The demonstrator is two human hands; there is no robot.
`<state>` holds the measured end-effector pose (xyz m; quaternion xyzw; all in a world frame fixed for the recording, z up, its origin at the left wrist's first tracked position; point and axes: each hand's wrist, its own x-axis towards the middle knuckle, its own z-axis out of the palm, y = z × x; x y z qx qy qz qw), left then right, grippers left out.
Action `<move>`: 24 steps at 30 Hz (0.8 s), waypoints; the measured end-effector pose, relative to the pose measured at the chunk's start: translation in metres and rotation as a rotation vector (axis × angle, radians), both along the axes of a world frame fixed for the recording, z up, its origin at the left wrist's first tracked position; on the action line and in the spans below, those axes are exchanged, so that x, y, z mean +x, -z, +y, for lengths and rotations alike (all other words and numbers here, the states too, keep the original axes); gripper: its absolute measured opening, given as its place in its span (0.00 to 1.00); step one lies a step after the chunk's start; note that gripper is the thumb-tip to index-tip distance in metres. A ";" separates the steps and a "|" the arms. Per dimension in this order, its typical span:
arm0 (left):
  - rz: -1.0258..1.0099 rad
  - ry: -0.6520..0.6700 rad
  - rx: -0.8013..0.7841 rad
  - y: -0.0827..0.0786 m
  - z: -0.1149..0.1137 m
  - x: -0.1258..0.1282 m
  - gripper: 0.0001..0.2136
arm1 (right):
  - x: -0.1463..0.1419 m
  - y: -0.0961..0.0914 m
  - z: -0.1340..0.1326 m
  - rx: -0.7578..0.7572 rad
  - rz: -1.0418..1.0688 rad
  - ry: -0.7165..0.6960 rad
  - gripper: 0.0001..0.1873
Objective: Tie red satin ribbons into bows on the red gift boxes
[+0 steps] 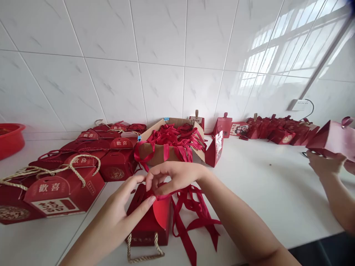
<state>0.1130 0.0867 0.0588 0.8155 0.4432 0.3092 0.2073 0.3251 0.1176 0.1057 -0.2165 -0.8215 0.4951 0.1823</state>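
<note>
While the left hand (126, 201) lies mostly open, fingertips pressing the top flap of a red gift box (148, 225) near the front of the white counter (263, 177), the right hand (173, 177) curls just above it, fingers pinched on a red ribbon (194, 214) trailing right. Farther back sits a cardboard box (155, 151) of ribbons.

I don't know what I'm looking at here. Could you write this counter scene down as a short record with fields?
Left hand: fingers rest on the round flap of the red gift box
Right hand: pinches a red ribbon at the box's top
Surface: white counter
Box detail: rope handle points toward the camera
Behind: cardboard box full of red ribbons
Left side: closed red boxes, red basin
Right side: another person's hand holds a second red box
</note>
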 end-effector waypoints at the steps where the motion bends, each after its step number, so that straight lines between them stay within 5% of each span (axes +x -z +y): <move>1: -0.002 -0.007 -0.015 -0.002 -0.001 0.001 0.17 | 0.000 0.001 0.002 -0.023 0.026 -0.011 0.09; 7: -0.010 0.053 -0.034 -0.007 -0.006 0.006 0.07 | -0.002 0.007 0.011 -0.104 0.166 -0.008 0.10; 13: -0.144 0.036 -0.028 -0.012 -0.009 0.015 0.10 | -0.004 0.011 0.012 -0.184 0.315 0.042 0.09; 20: -0.674 -0.101 -0.297 -0.011 -0.005 0.015 0.09 | 0.005 0.000 -0.001 -0.005 0.262 0.210 0.05; 24: -0.959 -0.123 -0.374 -0.011 -0.004 0.014 0.09 | -0.005 0.000 -0.009 -0.003 0.216 0.257 0.12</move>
